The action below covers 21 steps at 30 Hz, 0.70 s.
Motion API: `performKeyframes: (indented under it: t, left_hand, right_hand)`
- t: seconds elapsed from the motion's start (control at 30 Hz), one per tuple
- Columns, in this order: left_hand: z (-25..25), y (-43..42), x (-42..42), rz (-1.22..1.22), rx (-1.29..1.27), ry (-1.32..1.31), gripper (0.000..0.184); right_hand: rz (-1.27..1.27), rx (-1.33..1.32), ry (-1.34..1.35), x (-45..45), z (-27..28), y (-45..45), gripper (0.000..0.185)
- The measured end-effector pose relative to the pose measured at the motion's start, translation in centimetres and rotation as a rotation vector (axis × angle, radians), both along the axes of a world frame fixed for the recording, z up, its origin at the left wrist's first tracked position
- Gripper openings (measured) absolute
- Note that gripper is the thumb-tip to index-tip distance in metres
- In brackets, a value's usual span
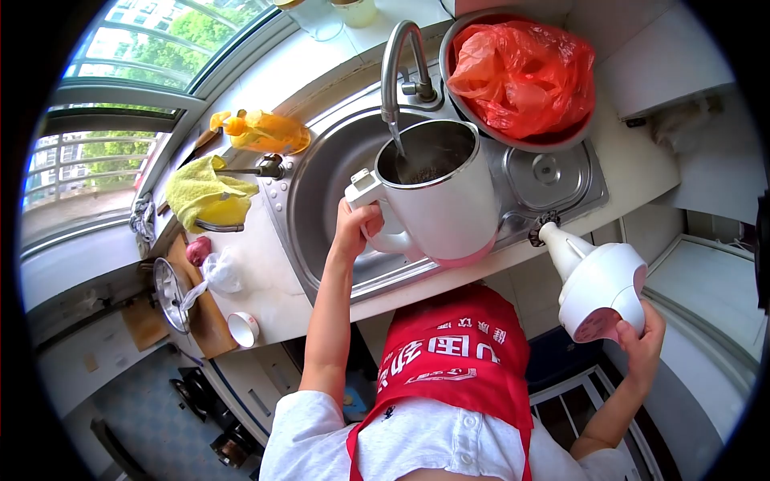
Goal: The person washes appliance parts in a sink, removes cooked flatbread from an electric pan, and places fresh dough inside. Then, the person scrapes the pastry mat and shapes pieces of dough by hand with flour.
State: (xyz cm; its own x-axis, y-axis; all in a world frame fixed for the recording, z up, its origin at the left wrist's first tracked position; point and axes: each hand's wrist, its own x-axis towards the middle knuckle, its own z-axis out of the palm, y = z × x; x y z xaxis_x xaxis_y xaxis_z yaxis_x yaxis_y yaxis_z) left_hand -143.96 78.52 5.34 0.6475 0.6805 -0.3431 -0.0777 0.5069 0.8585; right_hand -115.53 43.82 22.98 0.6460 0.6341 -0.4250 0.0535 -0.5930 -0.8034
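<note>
My left hand [356, 228] is wrapped round the handle of a white soy milk maker jug [446, 210]. The jug tilts over the sink [321, 192], its open mouth under the curved tap [391, 80]. A stream of water runs into it, and something brown and grainy shows inside. Off to the right, my right hand [642, 341] grips the white soy milk maker head [593, 284] at its wide end. The narrow end, with a dark blade guard [544, 228], points up toward the counter edge.
Right of the tap, a basin [553, 146] holds a red plastic bag [521, 76]. An orange bottle [269, 132] and a yellow cloth [204, 192] on a stand are left of the sink. A small bowl [243, 329] sits near the counter's front edge, beside a cutting board [210, 321].
</note>
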Motion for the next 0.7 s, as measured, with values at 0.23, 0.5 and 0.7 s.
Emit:
performKeyframes:
  t: [0.23,0.5,0.7]
  left_hand:
    - [1.5,-2.1,0.0,0.125,0.138,0.238,0.009]
    - [1.7,-5.5,-1.8,0.275,0.746,0.598,0.018]
    - [-0.9,-5.7,-2.4,0.401,1.101,0.582,0.029]
  right_hand:
    - [0.003,-0.013,-0.018,-0.2,0.4,0.5,0.045]
    - [0.006,-0.008,-0.004,-0.5,-0.3,2.7,0.038]
    - [0.077,-0.043,-0.002,-1.2,0.7,4.9,0.034]
